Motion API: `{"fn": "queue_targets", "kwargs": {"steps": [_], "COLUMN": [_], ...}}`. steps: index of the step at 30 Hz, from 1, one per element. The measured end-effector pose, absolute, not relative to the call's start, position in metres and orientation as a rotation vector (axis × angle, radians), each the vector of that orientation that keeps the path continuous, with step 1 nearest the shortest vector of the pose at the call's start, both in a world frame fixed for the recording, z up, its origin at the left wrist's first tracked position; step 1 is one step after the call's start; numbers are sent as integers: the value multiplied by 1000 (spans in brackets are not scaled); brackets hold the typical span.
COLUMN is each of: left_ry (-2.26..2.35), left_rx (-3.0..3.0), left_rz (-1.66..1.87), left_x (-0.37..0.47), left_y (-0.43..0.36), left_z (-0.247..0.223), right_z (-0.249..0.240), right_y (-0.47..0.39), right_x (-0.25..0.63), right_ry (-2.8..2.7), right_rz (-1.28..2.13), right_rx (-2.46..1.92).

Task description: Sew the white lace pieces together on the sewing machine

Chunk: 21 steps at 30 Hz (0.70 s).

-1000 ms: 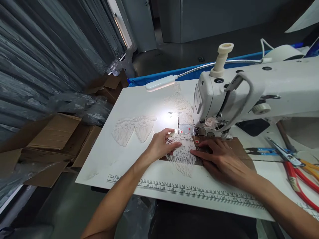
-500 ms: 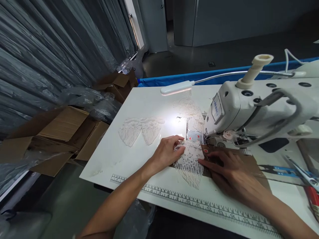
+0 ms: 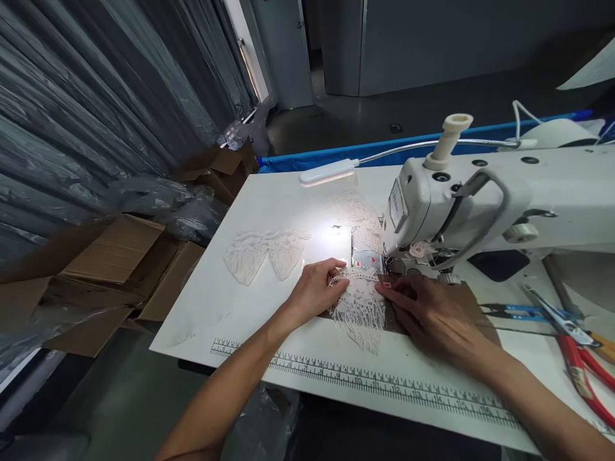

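Observation:
A white lace piece (image 3: 358, 310) with a scalloped edge band lies just in front of the sewing machine's (image 3: 423, 205) needle area, its pointed end towards me. My left hand (image 3: 314, 291) holds its left upper edge, thumb on top of the lace and index finger by the band. On the other side, my right hand (image 3: 427, 310) rests low over a brown plate (image 3: 466, 304), fingers stretched out, the index fingertip touching the right edge of the lace near the band. The lace passes beside the metal needle plate (image 3: 368, 259).
Another lace piece with two points (image 3: 269, 253) lies left on the white table (image 3: 216, 307); more lace (image 3: 355, 211) is behind the needle. Blue-handled snips (image 3: 523, 312) and red-handled pliers (image 3: 579, 371) lie right. A lamp (image 3: 329, 173) hangs above. Cardboard boxes (image 3: 115, 253) stand left.
My right index fingertip has slid up along the lace's right edge, towards the band. My left hand keeps its hold. The whole view has shifted slightly to the right.

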<state>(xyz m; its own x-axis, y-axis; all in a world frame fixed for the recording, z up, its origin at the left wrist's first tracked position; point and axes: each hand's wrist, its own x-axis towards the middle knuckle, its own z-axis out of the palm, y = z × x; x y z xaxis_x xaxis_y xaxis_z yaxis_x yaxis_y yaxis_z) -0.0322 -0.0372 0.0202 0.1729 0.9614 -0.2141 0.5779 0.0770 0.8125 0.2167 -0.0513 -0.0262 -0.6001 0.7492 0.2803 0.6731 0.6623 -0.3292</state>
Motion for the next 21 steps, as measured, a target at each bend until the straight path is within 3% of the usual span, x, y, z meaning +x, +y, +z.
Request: {"fn": "queue_targets", "kwargs": {"steps": [7,15,21], "left_ry": [1638,1215,926], "left_rx": [2210,2299,2193], "left_rz": [538,336,387], "left_x": [-27,-25,-27], "left_y": [-24,0,-16], "left_z": [19,16,18], "right_z": [-7,-6,-2], "right_y": [-45,-40,-38], "right_x": [230,241,219], "right_ry": [-2309,-2211,-1889], "right_rz": [690,880,1543], "right_rx": [-1171,-1244,-1083]}}
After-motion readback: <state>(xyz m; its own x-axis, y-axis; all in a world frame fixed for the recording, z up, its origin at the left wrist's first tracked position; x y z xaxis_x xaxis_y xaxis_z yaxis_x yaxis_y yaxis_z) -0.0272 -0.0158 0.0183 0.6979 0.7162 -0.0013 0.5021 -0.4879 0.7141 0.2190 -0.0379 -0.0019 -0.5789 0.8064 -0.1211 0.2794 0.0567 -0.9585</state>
